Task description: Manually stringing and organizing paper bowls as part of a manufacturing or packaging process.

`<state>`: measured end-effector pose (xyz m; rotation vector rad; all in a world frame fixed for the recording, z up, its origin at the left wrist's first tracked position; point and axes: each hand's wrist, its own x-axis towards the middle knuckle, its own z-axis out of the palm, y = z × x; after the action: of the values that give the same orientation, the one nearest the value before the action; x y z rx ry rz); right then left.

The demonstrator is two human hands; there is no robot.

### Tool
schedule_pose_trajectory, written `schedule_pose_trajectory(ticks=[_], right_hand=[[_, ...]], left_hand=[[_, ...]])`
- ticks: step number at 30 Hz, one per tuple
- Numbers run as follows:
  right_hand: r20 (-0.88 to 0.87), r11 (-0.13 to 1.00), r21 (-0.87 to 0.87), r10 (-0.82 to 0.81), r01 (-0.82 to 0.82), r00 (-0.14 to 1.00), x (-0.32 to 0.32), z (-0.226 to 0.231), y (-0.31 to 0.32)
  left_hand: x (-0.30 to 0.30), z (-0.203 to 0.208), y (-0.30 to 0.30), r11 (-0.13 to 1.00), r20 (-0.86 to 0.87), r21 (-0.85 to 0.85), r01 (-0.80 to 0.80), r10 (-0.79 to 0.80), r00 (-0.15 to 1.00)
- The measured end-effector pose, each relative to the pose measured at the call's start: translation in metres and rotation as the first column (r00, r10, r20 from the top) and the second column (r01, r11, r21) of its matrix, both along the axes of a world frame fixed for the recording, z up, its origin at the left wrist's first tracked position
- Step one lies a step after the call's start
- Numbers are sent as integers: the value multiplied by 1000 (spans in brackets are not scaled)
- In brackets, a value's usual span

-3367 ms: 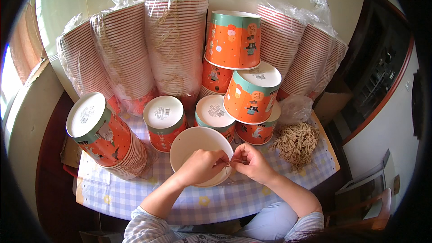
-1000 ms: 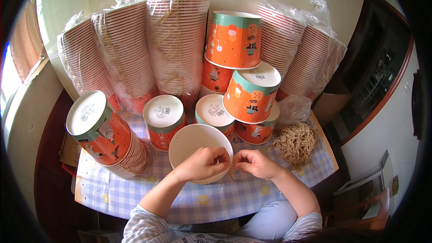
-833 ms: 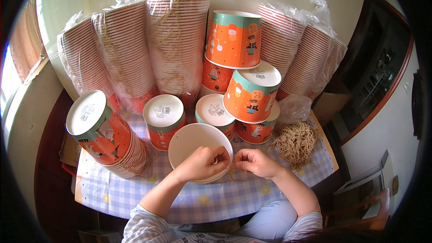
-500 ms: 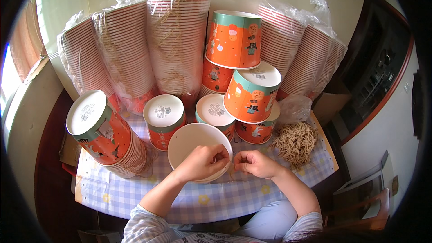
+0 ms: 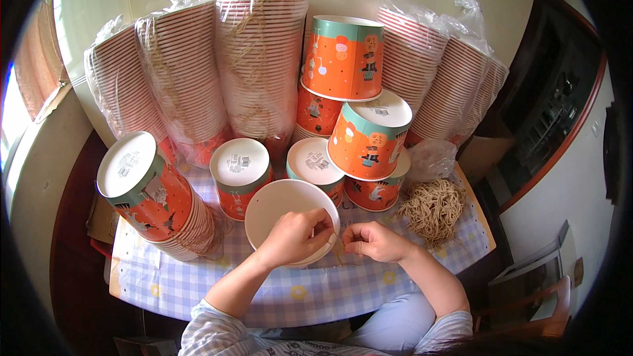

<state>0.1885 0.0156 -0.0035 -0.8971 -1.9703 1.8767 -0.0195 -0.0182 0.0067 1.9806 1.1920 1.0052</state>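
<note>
An open paper bucket [image 5: 265, 216], white inside, stands mouth up at the table's near middle. Over its right rim, my left hand [image 5: 298, 235] has its fingers pinched together. My right hand [image 5: 374, 242] is just right of the rim, thumb and forefinger pressed together. Something thin may lie between the two hands, but it is too fine to make out. To the right of my right hand lies a tangled bundle of tan twine [image 5: 433, 211]. Behind the open bucket, an upturned orange and green bucket [image 5: 241, 170] and another upturned bucket [image 5: 315, 166] show their white bases.
A tilted stack of nested buckets [image 5: 156, 201] stands at left. Tall bagged stacks [image 5: 260, 66] line the back, with more bagged stacks [image 5: 412, 49] at right. Piled orange buckets [image 5: 343, 59] rise at centre. A checked cloth [image 5: 264, 300] covers the table. Crumpled clear plastic [image 5: 432, 158] lies near the twine.
Both hands have shifted very slightly, staying pinched by the rim. The open bucket has barely moved. Everything else looks the same.
</note>
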Motion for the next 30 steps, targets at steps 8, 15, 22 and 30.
schedule_pose_trajectory(ticks=[8,15,22,30], right_hand=[[45,994,97,40,-44,998,-1,5,-1],[66,980,176,79,-89,995,0,3,2],[127,977,132,151,-168,980,3,-2,7],[240,929,116,318,-352,917,2,-7,6]], left_hand=[[2,0,-2,995,-85,82,-50,57,995],[5,-1,-4,984,-172,160,-73,100,980],[6,-1,-4,985,-211,172,-31,68,975],[-15,35,-40,756,299,264,598,-654,695]])
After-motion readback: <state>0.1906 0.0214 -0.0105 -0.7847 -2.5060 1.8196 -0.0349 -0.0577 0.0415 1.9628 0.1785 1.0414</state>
